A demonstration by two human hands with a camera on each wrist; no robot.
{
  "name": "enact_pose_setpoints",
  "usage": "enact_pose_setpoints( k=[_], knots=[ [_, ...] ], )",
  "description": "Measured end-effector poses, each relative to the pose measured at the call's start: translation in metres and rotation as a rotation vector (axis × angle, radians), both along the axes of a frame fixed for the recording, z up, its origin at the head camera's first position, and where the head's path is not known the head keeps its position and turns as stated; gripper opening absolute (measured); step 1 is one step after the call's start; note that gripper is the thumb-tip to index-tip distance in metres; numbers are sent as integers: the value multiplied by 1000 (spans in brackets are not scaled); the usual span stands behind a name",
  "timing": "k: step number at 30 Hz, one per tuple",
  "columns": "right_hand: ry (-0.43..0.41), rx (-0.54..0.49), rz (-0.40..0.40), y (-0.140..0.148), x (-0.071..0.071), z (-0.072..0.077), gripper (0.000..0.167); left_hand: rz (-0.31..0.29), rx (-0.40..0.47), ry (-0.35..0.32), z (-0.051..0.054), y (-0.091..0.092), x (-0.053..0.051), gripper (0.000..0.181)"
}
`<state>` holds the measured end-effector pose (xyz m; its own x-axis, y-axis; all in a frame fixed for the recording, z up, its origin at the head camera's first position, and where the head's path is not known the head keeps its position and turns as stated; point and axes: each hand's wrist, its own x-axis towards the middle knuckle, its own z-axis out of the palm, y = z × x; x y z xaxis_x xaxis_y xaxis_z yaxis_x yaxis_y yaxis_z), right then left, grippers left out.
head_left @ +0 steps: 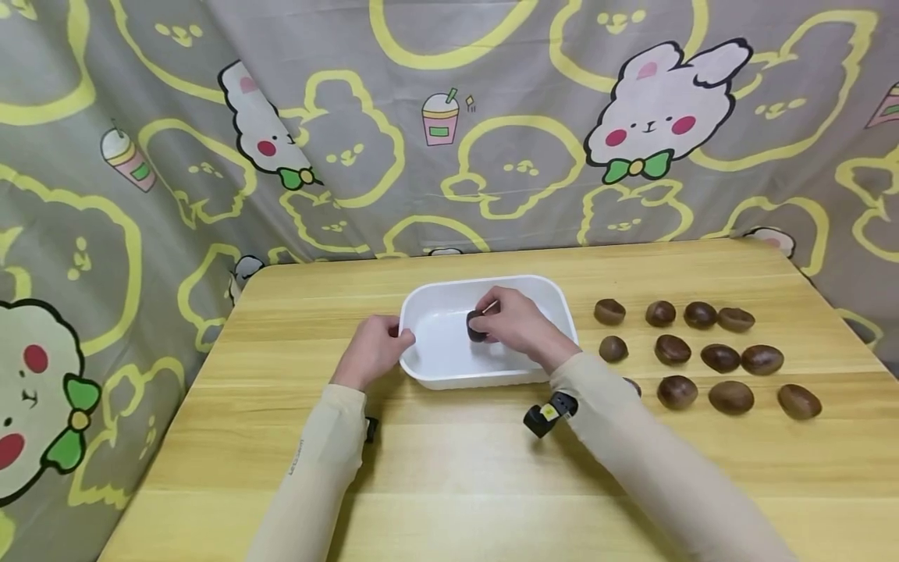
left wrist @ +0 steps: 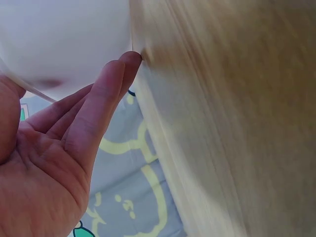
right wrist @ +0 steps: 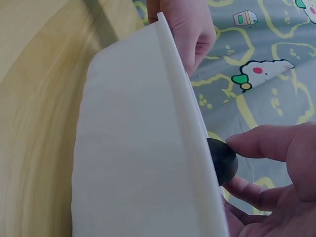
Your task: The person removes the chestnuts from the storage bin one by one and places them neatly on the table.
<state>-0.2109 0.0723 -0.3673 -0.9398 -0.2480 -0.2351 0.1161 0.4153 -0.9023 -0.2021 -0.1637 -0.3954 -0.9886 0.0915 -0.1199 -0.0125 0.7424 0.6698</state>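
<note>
A white rectangular plastic basin (head_left: 449, 382) with rounded corners stands on the table. At its left end my left hand (head_left: 374, 350) holds the rim, the thumb over the edge and the fingers along the outer wall. The left wrist view shows those fingers (left wrist: 98, 103) nearly straight against the basin's side. My right hand (head_left: 516, 320) is over the basin, pinching a dark brown chestnut (head_left: 476, 326) between thumb and fingers. In the right wrist view the basin wall hides part of this chestnut (right wrist: 224, 160).
Several brown chestnuts (head_left: 673, 350) lie in loose rows on the wooden table (head_left: 449, 484), to the right of the basin. The right forearm partly covers one chestnut (head_left: 634, 385). Behind the table hangs a grey patterned curtain (head_left: 520, 94).
</note>
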Motion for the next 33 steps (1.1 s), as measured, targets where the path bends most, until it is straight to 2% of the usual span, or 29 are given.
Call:
enact_pose_setpoints(
  k=[12,19,26,33],
  knots=[
    [87,-16,24,41,17,11,33,7,3,-24,1,-1,1,28],
    [132,69,15,72,35,17,31,4,4,-31,1,-2,0,27],
    [154,66,-7,93,46,17,34,6,8,-22,1,-2,2,26],
    [191,119,9,109,67,16,37,12,17,-26,1,1,2,25]
  ],
)
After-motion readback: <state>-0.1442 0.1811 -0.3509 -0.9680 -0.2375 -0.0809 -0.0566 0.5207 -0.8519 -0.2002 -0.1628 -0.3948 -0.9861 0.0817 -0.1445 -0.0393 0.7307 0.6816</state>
